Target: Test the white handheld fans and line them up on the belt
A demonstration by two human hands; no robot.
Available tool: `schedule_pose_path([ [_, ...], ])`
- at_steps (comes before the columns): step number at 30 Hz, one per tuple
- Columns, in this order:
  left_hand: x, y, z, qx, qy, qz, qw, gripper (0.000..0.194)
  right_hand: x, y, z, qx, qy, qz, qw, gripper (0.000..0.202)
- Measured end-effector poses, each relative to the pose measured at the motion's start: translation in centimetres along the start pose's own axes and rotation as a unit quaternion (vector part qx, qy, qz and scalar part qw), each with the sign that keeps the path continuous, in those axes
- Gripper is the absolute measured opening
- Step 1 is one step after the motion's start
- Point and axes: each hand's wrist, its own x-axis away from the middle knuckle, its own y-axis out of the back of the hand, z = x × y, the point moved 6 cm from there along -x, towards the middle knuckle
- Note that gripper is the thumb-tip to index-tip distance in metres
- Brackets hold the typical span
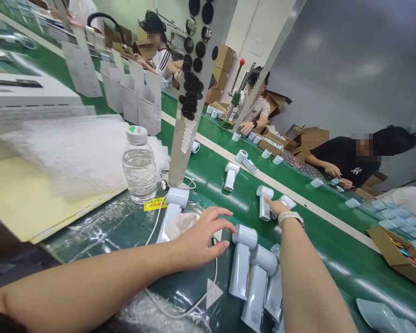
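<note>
My left hand point(208, 236) is held with fingers spread and nothing in it. Its fingertips are beside the head of a light-blue T-shaped handheld device point(241, 268), one of several lying at the bench edge. Farther out, over the green belt, is my right hand point(277, 207), a pale band on its wrist. Its index finger is stretched out and meets another such device point(264, 210); the other fingers are mostly hidden. Behind my left hand, one more device point(169, 212) lies partly covered by a crumpled white wrap point(183, 224), with a white cable point(156, 226) running past it.
A water bottle point(138, 166) stands left by bubble-wrap bags point(79, 148) and yellow sheets point(21, 194). A metal post point(180, 143) with black discs rises before me. More devices lie on the belt point(208, 171). Across it, several people work beside cardboard boxes point(398, 259).
</note>
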Motion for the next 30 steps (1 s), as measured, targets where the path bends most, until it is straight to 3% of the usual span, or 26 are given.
schedule_pose_path([
  [2,0.0,0.0,-0.1,-0.001,0.002,0.005,1.0,0.026,0.4,-0.3,2.4,0.013,-0.03,0.028,0.999,0.036],
  [5,0.1,-0.2,0.1,0.026,0.015,0.018,0.999,0.021,2.2,0.9,4.2,0.019,-0.036,0.049,0.998,0.032],
  [8,0.0,-0.6,1.2,0.178,0.075,0.005,0.981,0.02,4.7,3.5,4.8,-0.008,0.0,0.037,0.999,0.025],
  [12,-0.1,-2.0,3.3,0.417,0.196,-0.044,0.886,0.028,8.8,6.5,6.7,-0.06,0.058,-0.025,0.996,0.028],
  [14,-0.2,-2.5,3.6,0.446,0.211,-0.055,0.868,0.033,11.3,6.7,8.6,-0.088,0.095,-0.035,0.991,0.032],
  [16,-0.4,-2.6,3.4,0.489,0.2,-0.062,0.847,0.04,13.9,6.3,11.1,-0.122,0.157,-0.018,0.98,0.038],
  [18,-0.6,-2.3,3.1,0.562,0.181,-0.09,0.802,0.045,15.9,5.4,13.4,-0.18,0.225,0.032,0.957,0.041],
  [20,-0.7,-1.7,3.2,0.608,0.181,-0.127,0.763,0.043,16.1,4.3,14.3,-0.229,0.232,0.07,0.943,0.039],
  [22,-0.6,-1.3,3.6,0.603,0.207,-0.145,0.757,0.038,14.5,3.2,13.4,-0.241,0.171,0.067,0.953,0.035],
  [26,-0.5,-1.3,3.7,0.589,0.237,-0.115,0.764,0.036,9.5,1.3,9.4,-0.212,0.035,0.05,0.975,0.025],
  [30,-0.6,-1.7,3.8,0.592,0.238,-0.103,0.763,0.042,7.9,1.5,6.3,-0.261,-0.007,0.076,0.962,0.024],
])
